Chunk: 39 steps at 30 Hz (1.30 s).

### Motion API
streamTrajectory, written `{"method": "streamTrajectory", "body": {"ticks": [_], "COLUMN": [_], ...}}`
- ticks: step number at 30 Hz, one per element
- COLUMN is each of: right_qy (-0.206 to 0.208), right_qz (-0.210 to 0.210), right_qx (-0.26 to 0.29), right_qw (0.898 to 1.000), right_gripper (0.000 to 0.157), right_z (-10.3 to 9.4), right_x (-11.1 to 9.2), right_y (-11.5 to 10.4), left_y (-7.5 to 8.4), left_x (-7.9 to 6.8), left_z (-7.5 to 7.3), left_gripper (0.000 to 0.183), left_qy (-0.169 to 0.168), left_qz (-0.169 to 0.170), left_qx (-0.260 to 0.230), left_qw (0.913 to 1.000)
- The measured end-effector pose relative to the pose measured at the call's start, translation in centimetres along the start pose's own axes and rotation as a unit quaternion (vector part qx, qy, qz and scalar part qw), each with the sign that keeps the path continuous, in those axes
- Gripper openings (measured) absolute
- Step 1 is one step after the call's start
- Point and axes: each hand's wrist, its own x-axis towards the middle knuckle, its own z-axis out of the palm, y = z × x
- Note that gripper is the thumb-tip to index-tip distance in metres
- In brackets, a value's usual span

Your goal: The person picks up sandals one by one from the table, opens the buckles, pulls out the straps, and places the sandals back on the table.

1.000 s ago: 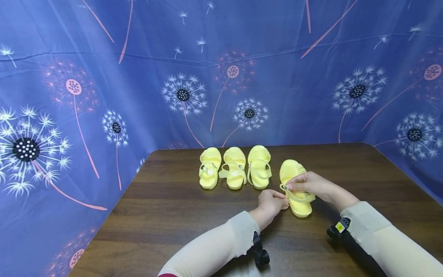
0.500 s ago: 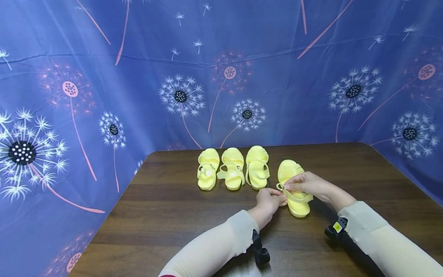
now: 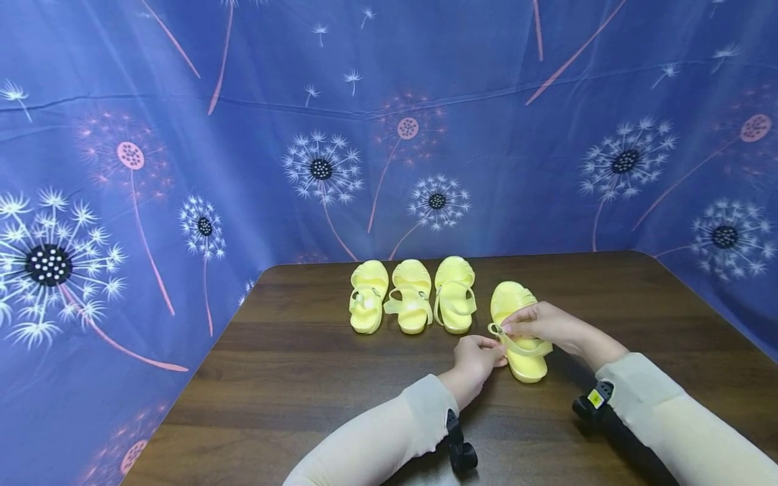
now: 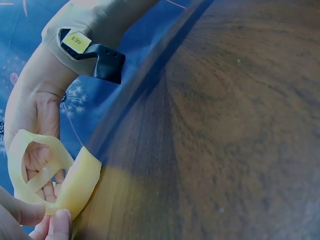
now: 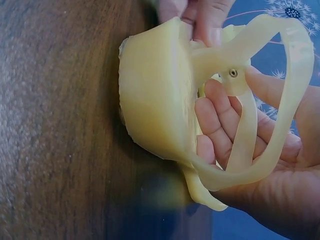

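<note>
A yellow sandal (image 3: 527, 369) lies on the table before me, toe pointing away. My right hand (image 3: 550, 325) reaches over its right side and pinches the strap near its front end. In the right wrist view a small metal snap (image 5: 233, 73) shows beside that thumb, and the heel strap (image 5: 295, 65) loops above the heel. On the sandal's left side my left hand (image 3: 474, 368) pinches its edge at the base of the strap between thumb and fingertip. The left wrist view shows the left thumb (image 4: 30, 212) against that strap base, with the right palm behind.
Three matching yellow sandals, a left one (image 3: 367, 312), a middle one (image 3: 412, 317) and a right one (image 3: 454, 317), stand in a row to the left, toes away. They rest on a dark wooden table (image 3: 292, 378). A blue dandelion-print cloth (image 3: 504, 169) hangs behind the far edge.
</note>
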Motion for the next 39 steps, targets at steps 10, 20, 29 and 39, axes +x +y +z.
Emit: {"method": "streamTrajectory", "body": {"ticks": [10, 20, 29, 39], "right_qy": [0.0, -0.003, -0.005, -0.011], "right_qz": [0.022, 0.018, 0.003, -0.024], "right_qx": [0.004, 0.003, 0.015, 0.015], "right_qw": [1.0, 1.0, 1.0, 1.0], "right_gripper": [0.045, 0.047, 0.044, 0.041], "right_z": [-0.3, -0.3, -0.2, -0.4], "right_x": [0.0, -0.3, -0.3, -0.3], "right_y": [0.1, 0.0, 0.3, 0.5], "left_y": [0.3, 0.2, 0.1, 0.2], "left_x": [-0.2, -0.3, -0.5, -0.6], "left_z": [-0.1, 0.6, 0.8, 1.1], "left_gripper": [0.006, 0.004, 0.006, 0.01], "left_qy": [-0.008, 0.029, 0.058, 0.073], "left_qz": [-0.021, -0.013, 0.004, 0.021], "left_qx": [0.008, 0.0, 0.031, 0.057], "left_qw": [0.9997, 0.9995, 0.9979, 0.9954]}}
